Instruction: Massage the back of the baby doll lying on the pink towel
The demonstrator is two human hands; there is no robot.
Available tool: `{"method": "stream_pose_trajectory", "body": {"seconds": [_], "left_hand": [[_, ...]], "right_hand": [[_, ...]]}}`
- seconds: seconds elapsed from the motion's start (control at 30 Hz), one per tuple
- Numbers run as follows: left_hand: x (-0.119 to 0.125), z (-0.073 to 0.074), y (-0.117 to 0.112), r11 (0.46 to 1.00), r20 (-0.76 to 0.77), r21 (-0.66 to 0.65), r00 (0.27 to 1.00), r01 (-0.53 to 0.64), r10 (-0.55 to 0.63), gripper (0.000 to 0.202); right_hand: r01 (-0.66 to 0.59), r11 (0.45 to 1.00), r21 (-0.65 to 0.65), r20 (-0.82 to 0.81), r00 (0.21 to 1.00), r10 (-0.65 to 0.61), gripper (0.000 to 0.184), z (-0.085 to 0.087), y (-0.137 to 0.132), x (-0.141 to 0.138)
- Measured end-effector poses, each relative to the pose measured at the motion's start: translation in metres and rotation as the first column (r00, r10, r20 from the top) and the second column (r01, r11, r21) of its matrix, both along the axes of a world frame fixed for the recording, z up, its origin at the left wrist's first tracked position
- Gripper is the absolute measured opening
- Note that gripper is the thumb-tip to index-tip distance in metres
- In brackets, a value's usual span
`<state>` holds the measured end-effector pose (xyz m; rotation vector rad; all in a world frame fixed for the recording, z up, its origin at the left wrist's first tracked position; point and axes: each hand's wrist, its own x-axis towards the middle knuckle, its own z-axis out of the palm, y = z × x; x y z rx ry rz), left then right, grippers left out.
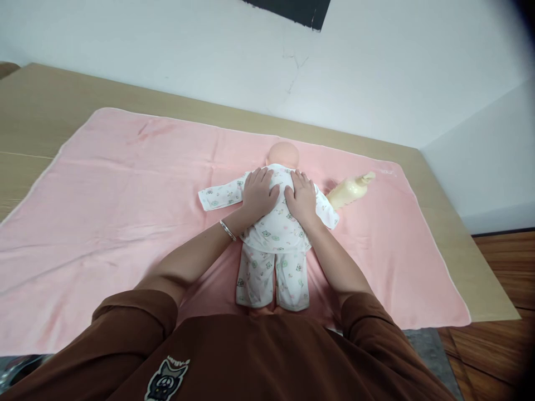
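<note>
A baby doll (pixel 273 234) in white printed pyjamas lies on a pink blanket (pixel 125 211), its bare head (pixel 283 154) pointing away from me. My left hand (pixel 258 193) lies flat on the left side of the doll's chest, fingers stretched out. My right hand (pixel 301 196) rests flat on the right side of the chest, fingers together and extended. Neither hand grips anything. A silver bracelet (pixel 228 230) circles my left wrist. One doll sleeve (pixel 219 196) spreads out to the left.
A cream-coloured baby bottle (pixel 349 191) lies on the blanket just right of the doll. The blanket covers a wooden table (pixel 33 111) set against a white wall. Wooden floor (pixel 501 278) shows at the right beyond the table edge.
</note>
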<state>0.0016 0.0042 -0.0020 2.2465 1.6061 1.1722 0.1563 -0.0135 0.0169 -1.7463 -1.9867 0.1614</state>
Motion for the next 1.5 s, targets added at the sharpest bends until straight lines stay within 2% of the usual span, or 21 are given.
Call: {"method": "stream_pose_trajectory", "body": {"seconds": [0.3, 0.67, 0.83, 0.93, 1.03, 1.17, 1.27, 1.37, 1.5], "left_hand": [[0.000, 0.004, -0.002, 0.999, -0.036, -0.045, 0.999, -0.003, 0.001, 0.047], [-0.001, 0.000, 0.003, 0.999, -0.063, -0.044, 0.998, 0.029, -0.032, 0.048], [-0.002, 0.004, 0.000, 0.997, -0.066, 0.023, 0.996, 0.067, -0.065, 0.038], [-0.002, 0.006, -0.003, 0.999, -0.046, 0.039, 0.998, 0.036, -0.034, 0.031], [-0.002, 0.005, -0.002, 0.999, -0.027, 0.029, 0.999, 0.026, -0.025, 0.033], [-0.002, 0.002, 0.003, 0.998, -0.028, -0.011, 0.998, 0.056, -0.056, 0.043], [-0.003, 0.002, 0.004, 0.997, -0.034, -0.001, 0.997, 0.073, -0.073, 0.040], [-0.004, 0.003, 0.001, 0.998, -0.032, 0.034, 0.998, 0.061, -0.060, 0.033], [-0.004, 0.004, -0.003, 0.999, -0.016, 0.030, 1.000, 0.022, -0.022, 0.030]], "right_hand": [[0.007, 1.000, -0.019, 0.033, 0.999, -0.007, 0.055, 0.003, -0.001, 0.000], [0.004, 0.999, 0.047, 0.043, 0.999, -0.006, 0.052, 0.002, 0.000, -0.001], [-0.010, 0.992, 0.128, 0.033, 0.999, 0.006, 0.046, -0.003, -0.002, -0.001], [0.036, 0.987, 0.159, 0.016, 0.999, -0.039, 0.041, -0.005, -0.005, -0.003], [0.044, 0.992, 0.120, 0.019, 0.999, -0.046, 0.044, -0.003, -0.003, -0.004], [-0.024, 0.999, 0.039, 0.030, 0.999, 0.023, 0.053, -0.002, 0.003, 0.001], [-0.045, 0.993, 0.107, 0.001, 0.999, 0.045, 0.049, -0.004, 0.005, 0.003], [-0.002, 0.981, 0.193, -0.053, 0.999, 0.013, 0.041, -0.007, 0.002, 0.002], [0.058, 0.975, 0.217, -0.091, 0.995, -0.039, 0.039, -0.010, -0.003, -0.002]]}}
